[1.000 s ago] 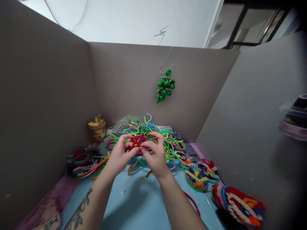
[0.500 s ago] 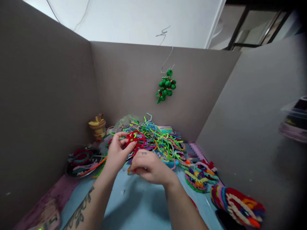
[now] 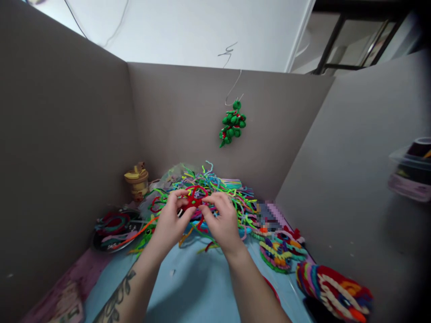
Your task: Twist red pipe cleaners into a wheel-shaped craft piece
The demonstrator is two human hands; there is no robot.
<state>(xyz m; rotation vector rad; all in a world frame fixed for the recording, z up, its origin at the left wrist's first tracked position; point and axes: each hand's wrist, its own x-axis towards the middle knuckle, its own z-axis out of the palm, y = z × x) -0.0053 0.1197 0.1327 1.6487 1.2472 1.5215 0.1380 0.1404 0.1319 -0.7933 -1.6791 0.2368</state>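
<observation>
A person's two bare hands meet over a blue surface [image 3: 188, 287], working on a red ring [image 3: 194, 202] of fuzzy wire with crosspieces and a small green spot near its middle. The left hand [image 3: 172, 220] pinches the ring's left side between thumb and fingers, apparently to steady it, while the right hand [image 3: 220, 217] closes thumb and fingertips on the right edge, a grip that seems suited to fine bending. The ring is held at the middle of the view, in front of a tangled pile of fuzzy wires [image 3: 218, 184], likely so both hands can reach it evenly; the shadow on the surface suggests it is raised.

The pile spills over a blue tray [image 3: 247, 230], well within reach, presumably for easy picking. At left, a round dish [image 3: 101, 246] gathers looped pieces, perhaps to keep them apart from the loose wires, near a yellow cup [image 3: 136, 181] by the panel [image 3: 182, 112]. At right, a colorful round piece [image 3: 278, 256] and a striped piece [image 3: 336, 289] lie to the side, leaving working room before the person. Above, a green ornament [image 3: 233, 123] hangs on a wire hook [image 3: 232, 87] against the panel, possibly for display.
</observation>
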